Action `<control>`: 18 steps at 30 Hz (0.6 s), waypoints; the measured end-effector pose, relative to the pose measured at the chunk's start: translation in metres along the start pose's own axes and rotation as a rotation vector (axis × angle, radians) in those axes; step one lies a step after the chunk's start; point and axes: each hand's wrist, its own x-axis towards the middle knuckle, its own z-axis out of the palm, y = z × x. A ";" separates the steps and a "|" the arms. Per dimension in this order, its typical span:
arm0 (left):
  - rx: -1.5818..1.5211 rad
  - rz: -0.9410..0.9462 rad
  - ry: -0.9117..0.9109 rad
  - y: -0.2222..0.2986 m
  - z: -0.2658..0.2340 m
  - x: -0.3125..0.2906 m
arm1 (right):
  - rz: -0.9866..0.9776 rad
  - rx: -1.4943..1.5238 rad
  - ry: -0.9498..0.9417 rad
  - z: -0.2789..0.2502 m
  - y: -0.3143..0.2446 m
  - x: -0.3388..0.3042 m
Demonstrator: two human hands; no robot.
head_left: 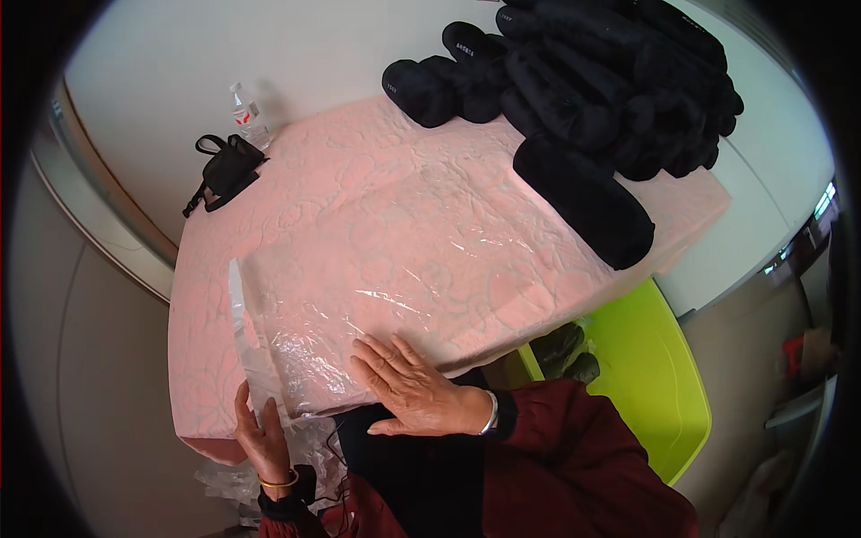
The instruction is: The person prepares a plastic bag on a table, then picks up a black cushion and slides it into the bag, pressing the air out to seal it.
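A large clear plastic bag [395,296] lies spread over a pink patterned cloth in front of me. Along its left side runs a whitish strip [256,359], which catches the light. At the strip's lower end is my left hand [262,444], with its thumb and fingers closed around the bag's edge. My right hand [417,394] rests flat on the near part of the bag, its fingers spread and pointing up and to the left. Beyond the bag to the right, a black plush cushion [583,199] lies by itself on the cloth.
Many black rolled cushions [592,81] are piled at the back right. A black pouch [229,170] and a water bottle [249,115] stand at the back left. Below the right table edge is a lime-green bin [655,377]; crumpled clear plastic [238,484] hangs near my left wrist.
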 end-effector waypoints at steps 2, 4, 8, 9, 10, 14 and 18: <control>0.069 0.044 0.031 -0.007 0.000 -0.002 | 0.027 -0.017 -0.010 -0.002 0.009 -0.006; -0.041 -0.098 0.033 -0.007 -0.001 -0.005 | 0.057 -0.055 -0.029 -0.012 0.021 -0.016; -0.008 -0.210 0.007 0.011 -0.007 0.001 | 0.208 -0.104 -0.114 -0.047 0.058 -0.039; 0.038 -0.229 -0.009 0.015 -0.009 0.002 | 0.249 -0.121 -0.126 -0.055 0.070 -0.045; 0.041 -0.236 -0.002 0.015 -0.009 0.003 | 0.278 -0.161 -0.123 -0.064 0.083 -0.054; 0.197 -0.095 0.050 0.007 -0.011 0.004 | 0.387 -0.246 -0.128 -0.094 0.115 -0.088; 0.229 0.021 0.073 0.002 -0.009 0.011 | 0.386 -0.261 -0.050 -0.100 0.116 -0.109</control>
